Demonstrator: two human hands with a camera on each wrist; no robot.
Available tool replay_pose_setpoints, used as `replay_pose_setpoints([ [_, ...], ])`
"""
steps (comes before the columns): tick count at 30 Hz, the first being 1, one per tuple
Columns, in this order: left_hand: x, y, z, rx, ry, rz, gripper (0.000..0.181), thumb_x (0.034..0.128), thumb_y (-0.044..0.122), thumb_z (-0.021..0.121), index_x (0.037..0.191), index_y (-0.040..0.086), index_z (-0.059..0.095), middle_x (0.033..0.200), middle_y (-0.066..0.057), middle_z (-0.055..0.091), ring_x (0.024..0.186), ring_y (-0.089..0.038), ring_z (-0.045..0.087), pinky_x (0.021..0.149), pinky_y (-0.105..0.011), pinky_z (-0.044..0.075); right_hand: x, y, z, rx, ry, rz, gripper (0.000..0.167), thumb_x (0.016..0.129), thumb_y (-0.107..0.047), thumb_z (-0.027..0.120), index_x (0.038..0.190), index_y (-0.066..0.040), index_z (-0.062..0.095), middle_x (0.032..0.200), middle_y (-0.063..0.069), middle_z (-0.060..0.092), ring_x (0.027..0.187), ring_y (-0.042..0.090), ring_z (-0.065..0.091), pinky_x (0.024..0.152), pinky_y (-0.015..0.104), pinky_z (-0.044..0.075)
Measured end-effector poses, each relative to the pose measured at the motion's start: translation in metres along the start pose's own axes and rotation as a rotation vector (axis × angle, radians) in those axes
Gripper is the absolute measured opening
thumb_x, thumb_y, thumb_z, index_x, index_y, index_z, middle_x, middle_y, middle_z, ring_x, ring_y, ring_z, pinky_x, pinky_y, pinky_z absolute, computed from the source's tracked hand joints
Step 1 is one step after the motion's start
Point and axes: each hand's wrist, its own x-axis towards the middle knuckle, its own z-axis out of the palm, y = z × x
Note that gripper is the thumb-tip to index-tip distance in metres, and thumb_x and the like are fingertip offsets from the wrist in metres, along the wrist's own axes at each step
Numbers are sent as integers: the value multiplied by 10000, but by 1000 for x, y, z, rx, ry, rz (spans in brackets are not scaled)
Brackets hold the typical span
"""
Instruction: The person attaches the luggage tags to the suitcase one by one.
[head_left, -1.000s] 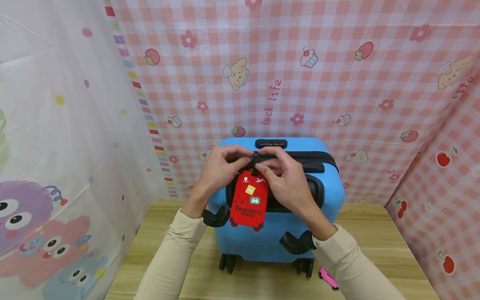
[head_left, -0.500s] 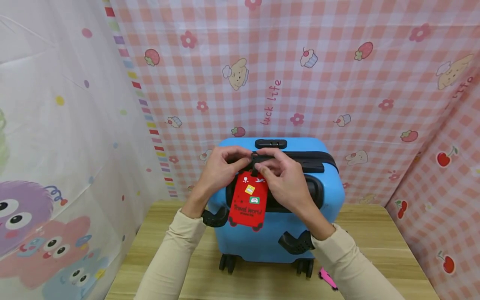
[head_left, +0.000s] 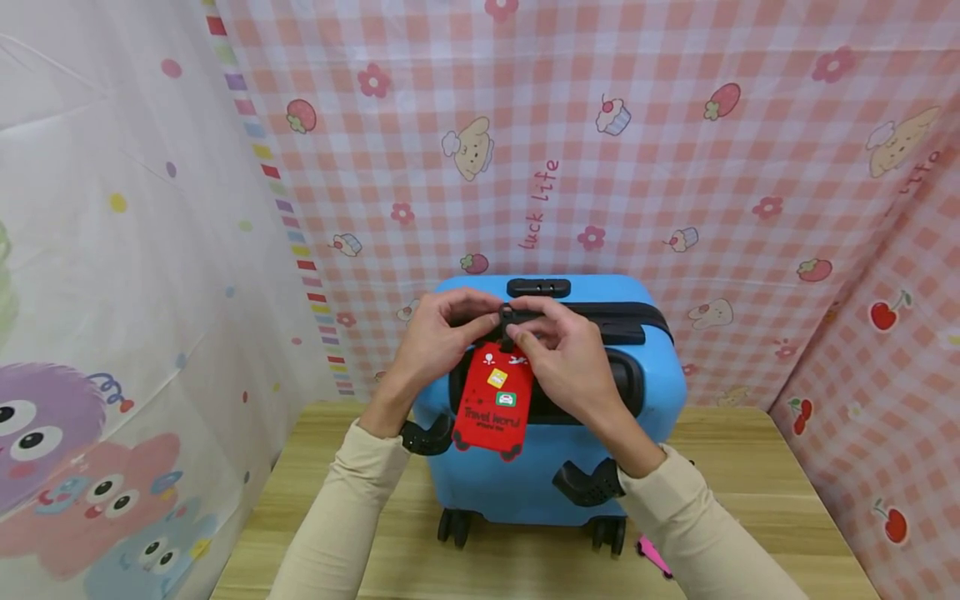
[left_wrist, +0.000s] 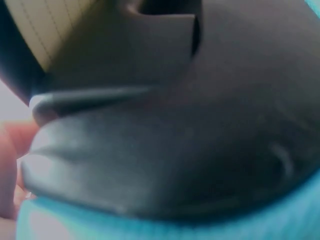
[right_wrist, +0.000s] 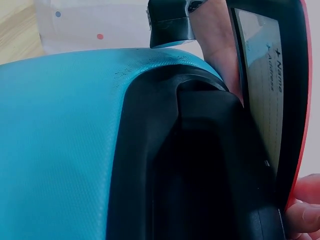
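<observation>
Red luggage tag (head_left: 492, 408) hung in front of the blue suitcase (head_left: 510, 496).
Fingers of the left hand (head_left: 435, 335) and right hand (head_left: 567, 357) pinched its black strap (head_left: 506, 320), the sensible hold; the tag looked light, flexible and not fragile. The suitcase's black handle area (head_left: 627, 383) crowded it from behind; freer room lay on the near side.

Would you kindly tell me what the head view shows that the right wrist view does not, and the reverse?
Only the head view shows the red printed front of the luggage tag, the number lock, the wheels and a pink item on the table.
Only the right wrist view shows the card on the tag's back, reading "Name" and "Address".
Both show the tag, the blue suitcase and some table.
</observation>
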Motion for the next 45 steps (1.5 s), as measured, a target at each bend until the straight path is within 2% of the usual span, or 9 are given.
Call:
replay_pose_setpoints([
  [9,-1,0,-1,-3,9,-8,173,923,71,688,1091,49,724,1001,-93,753,872,-172,695,808,-296,564,0,-1,0,-9,0,17,355,958,-138,661,1304,-67,621,970,99,757,725,170,683,690,306,560],
  [15,-2,-1,-2,-40,-4,6,173,931,54,668,1094,27,722,1011,-114,750,865,-173,698,803,-300,572,0,-2,0,-43,-4,26,362,960,-148,660,1311,-65,627,962,89,757,709,166,658,671,316,546],
  [27,-4,0,-5,-89,-36,21,213,935,49,657,1125,-25,720,1076,-165,734,936,-207,721,870,-339,572,3,-5,1,-86,-4,52,348,937,-153,693,1271,-59,669,902,75,742,702,170,635,693,336,552],
  [37,-5,2,-4,-50,-36,2,256,926,62,677,1172,5,717,1104,-150,732,968,-221,710,869,-321,570,5,-4,2,-108,34,14,337,904,-153,735,1216,-33,686,862,84,744,690,165,637,681,330,544],
  [45,-7,1,-1,4,-28,22,255,926,101,686,1175,67,732,1085,-89,744,914,-189,708,797,-329,583,5,-3,1,-91,25,1,287,917,-143,719,1187,-52,696,833,71,719,696,166,648,681,324,563],
])
